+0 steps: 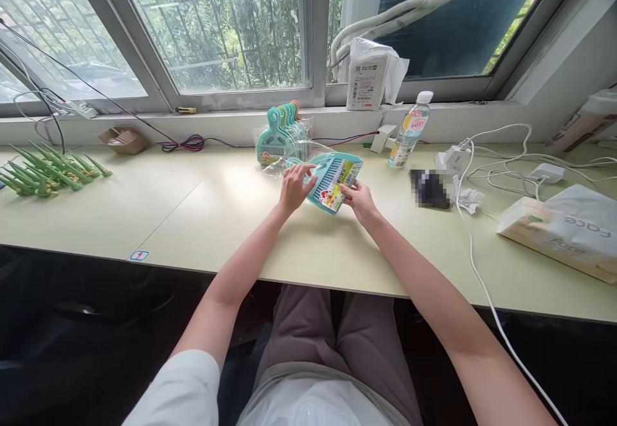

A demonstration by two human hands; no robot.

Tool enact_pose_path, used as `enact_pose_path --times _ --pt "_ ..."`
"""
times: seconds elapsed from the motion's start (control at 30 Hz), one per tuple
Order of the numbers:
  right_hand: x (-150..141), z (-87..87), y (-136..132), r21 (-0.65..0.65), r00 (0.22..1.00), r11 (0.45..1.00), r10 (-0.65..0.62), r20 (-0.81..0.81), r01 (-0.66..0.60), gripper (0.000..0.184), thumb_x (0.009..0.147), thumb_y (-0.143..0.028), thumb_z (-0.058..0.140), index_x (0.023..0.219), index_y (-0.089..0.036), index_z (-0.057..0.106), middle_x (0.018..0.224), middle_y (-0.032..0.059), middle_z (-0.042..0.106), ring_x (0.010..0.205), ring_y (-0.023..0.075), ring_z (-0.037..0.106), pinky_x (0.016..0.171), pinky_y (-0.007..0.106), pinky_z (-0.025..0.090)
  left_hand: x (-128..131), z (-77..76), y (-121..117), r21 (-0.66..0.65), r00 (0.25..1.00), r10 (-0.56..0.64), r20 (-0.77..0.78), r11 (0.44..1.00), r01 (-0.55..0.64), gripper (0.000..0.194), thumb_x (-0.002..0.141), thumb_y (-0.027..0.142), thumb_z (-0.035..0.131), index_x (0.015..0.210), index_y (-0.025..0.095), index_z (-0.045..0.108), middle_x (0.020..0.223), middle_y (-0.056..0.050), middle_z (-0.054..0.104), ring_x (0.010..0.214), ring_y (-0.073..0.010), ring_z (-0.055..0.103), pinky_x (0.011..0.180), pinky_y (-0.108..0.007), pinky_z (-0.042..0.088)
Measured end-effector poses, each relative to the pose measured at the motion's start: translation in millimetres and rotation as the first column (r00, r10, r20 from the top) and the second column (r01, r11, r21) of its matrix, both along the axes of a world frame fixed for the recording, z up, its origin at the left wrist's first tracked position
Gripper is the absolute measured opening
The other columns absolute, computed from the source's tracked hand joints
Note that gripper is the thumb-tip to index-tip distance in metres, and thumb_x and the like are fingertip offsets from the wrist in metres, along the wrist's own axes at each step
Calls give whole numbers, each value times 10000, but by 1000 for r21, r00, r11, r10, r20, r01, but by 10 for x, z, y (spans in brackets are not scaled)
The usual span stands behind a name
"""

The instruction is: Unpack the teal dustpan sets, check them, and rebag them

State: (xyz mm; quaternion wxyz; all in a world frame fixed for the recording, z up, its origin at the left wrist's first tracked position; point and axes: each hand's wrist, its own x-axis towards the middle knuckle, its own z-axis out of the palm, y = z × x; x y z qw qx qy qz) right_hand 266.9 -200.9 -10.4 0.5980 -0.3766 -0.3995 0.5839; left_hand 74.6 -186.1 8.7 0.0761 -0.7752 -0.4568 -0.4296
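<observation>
Both hands hold a small teal plastic dustpan (324, 172) with a colourful printed label card (340, 182) on it, just above the pale green desk (193, 220). My left hand (294, 186) grips its left edge with fingers curled over the top. My right hand (357, 200) pinches the lower right corner at the label. Behind them a stack of several pastel dustpans (279, 133) stands upright in clear wrapping against the window ledge.
Several green brush pieces (48, 169) lie at the far left, near a small brown box (123, 140). A water bottle (409, 130), white chargers and cables (501, 162), a tissue pack (559, 233) and a white parcel (369, 79) occupy the right side.
</observation>
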Motion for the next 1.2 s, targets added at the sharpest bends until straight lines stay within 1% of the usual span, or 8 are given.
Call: enact_pose_path --times 0.13,0.23,0.33,0.43,0.63,0.87,1.0,1.2 --pt "7 -14 -5 44 994 997 -63 -90 67 250 700 -230 750 910 -196 619 874 19 712 804 182 698 778 375 609 105 21 -80 112 920 137 367 975 -190 492 857 412 604 1280 206 462 1373 -129 472 1341 -264 370 1122 -415 235" --pt "2 -1 -14 66 986 994 -78 -145 89 302 661 -268 781 901 -196 612 901 21 708 835 187 693 798 383 601 90 48 -16 24 636 168 753 959 -282 776 763 394 725 1389 215 301 1521 -144 261 1445 -256 200 1160 -408 205" --pt "-17 23 -25 82 984 993 -69 -164 83 365 607 -305 816 882 -187 607 884 27 706 834 200 689 793 398 597 44 74 93 -146 275 109 955 982 117 876 765 379 732 1440 248 191 1529 -144 265 1396 -229 336 1104 -390 339" --pt "-59 46 -50 102 985 991 -67 -158 84 422 574 -340 829 890 -172 605 891 44 704 848 216 682 788 414 591 77 83 114 -112 72 86 994 784 611 723 791 387 705 1389 205 342 1355 -140 518 1204 -225 559 993 -381 458" --pt "-184 32 -103 95 952 952 -277 -133 290 405 661 -412 760 958 -206 575 980 55 688 917 240 667 795 428 584 350 -10 -53 -68 115 -61 991 506 860 518 722 457 753 1114 153 603 1092 -112 690 1106 -293 613 976 -431 458" --pt "-289 61 -207 95 913 908 -403 -59 407 894 719 -394 701 1454 -277 207 1146 101 648 1011 233 641 801 406 569 391 -27 -157 -98 167 -91 982 511 854 661 670 318 814 1249 187 524 1128 -114 676 1120 -286 607 997 -439 436" --pt "-280 88 -216 133 907 898 -410 -94 419 954 722 -371 705 1484 -286 138 1211 136 622 1027 221 637 822 408 553 477 18 -254 -85 153 -92 984 511 855 733 646 258 825 1295 214 486 1150 -95 673 1105 -268 616 992 -428 443" --pt "-204 115 -152 144 929 921 -342 -142 361 969 700 -350 723 1479 -260 154 1182 142 633 1041 226 630 812 412 553 483 97 -289 -50 54 2 999 428 903 499 788 458 678 1181 164 588 1120 -104 687 1117 -276 610 992 -426 452"
